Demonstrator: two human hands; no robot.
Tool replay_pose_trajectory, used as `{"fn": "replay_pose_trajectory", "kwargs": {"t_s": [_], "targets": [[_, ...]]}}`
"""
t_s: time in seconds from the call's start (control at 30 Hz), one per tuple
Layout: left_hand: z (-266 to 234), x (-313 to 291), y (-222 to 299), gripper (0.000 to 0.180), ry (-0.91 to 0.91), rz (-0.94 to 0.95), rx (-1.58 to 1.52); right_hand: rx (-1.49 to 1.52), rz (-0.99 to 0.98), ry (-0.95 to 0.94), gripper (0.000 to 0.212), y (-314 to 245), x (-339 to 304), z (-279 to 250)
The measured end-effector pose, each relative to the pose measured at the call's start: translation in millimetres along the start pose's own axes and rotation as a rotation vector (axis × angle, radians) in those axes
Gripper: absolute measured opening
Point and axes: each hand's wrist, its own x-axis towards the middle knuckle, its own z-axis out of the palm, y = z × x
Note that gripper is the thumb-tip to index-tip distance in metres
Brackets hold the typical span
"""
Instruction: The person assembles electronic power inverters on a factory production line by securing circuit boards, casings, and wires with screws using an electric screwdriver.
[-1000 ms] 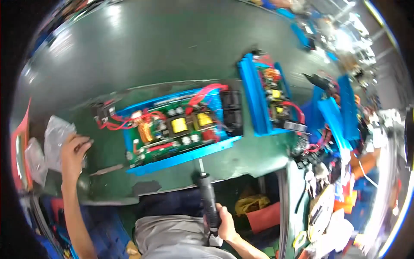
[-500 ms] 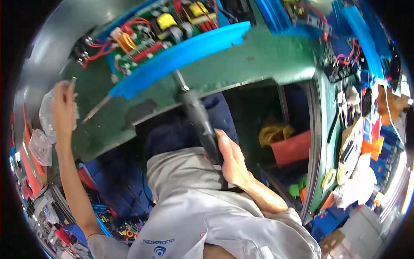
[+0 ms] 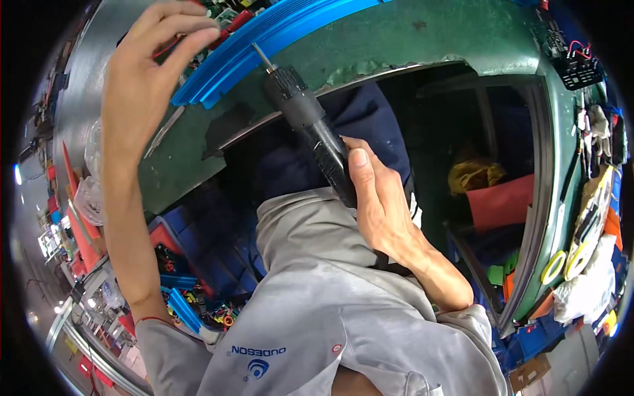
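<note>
My right hand (image 3: 380, 195) is wrapped around a black electric screwdriver (image 3: 310, 122). The metal bit points away from me, up and left, and its tip overlaps the near side of a blue ribbed metal housing (image 3: 277, 33); whether they touch I cannot tell. Over the housing's left part is my left hand (image 3: 148, 69), thumb and forefinger brought together in a pinch. Anything between those fingertips is too small to make out. Red wires and parts of a green circuit board (image 3: 228, 13) show beside the fingers, partly hidden by them.
The green worktop (image 3: 396, 39) has a worn, chipped front edge. A thin tool (image 3: 164, 132) lies left of the housing. Clear plastic bags (image 3: 90, 198) are at far left. Tape rolls (image 3: 553, 267) sit at right. A blue bin (image 3: 191, 228) stands below the bench.
My left hand has moved from beside the plastic bag, up and right, to above the housing. The screwdriver stays in my right hand. The view has shifted, with the housing now higher in it.
</note>
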Motion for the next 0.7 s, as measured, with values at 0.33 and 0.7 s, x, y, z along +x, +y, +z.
{"fn": "replay_pose_trajectory", "kwargs": {"t_s": [0.33, 0.7], "targets": [[8, 22, 49, 0.013, -0.07, -0.02, 0.262, 0.009, -0.024, 0.034, 0.065, -7, -8, -4], [90, -84, 55, 0.009, -0.451, 0.069, -0.211, 1.028, 0.758, -0.166, 0.078, 37, -170, 30]]}}
